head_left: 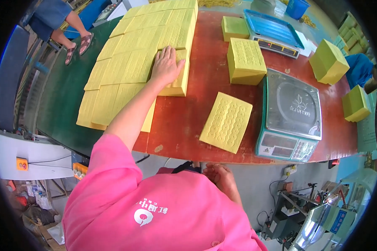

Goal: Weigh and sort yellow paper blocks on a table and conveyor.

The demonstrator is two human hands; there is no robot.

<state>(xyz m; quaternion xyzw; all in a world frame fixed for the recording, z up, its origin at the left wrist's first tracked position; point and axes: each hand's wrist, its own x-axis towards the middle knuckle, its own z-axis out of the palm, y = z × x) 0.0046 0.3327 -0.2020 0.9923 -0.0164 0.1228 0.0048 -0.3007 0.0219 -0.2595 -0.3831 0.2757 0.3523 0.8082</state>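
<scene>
Palm down, my left hand [166, 65] lies with outstretched fingers on a yellow embossed paper stack [174, 85] at the right side of a large block. That block is made of several rows of similar yellow paper stacks [125, 62]. Just beyond the table's front edge, my right hand [223, 178] hangs low with its fingers half curled, and nothing shows in it. Nearest to it on the table is a single yellow paper stack [227, 122], lying tilted. Another stack [246, 60] stands farther back.
Right of the single stack sits a weighing scale [293, 104] with a metal top. A second scale [274, 31] with a blue tray is behind it. More yellow stacks [329, 62] stand at the red table's [176, 138] right. Another person's feet [77, 46] show at far left.
</scene>
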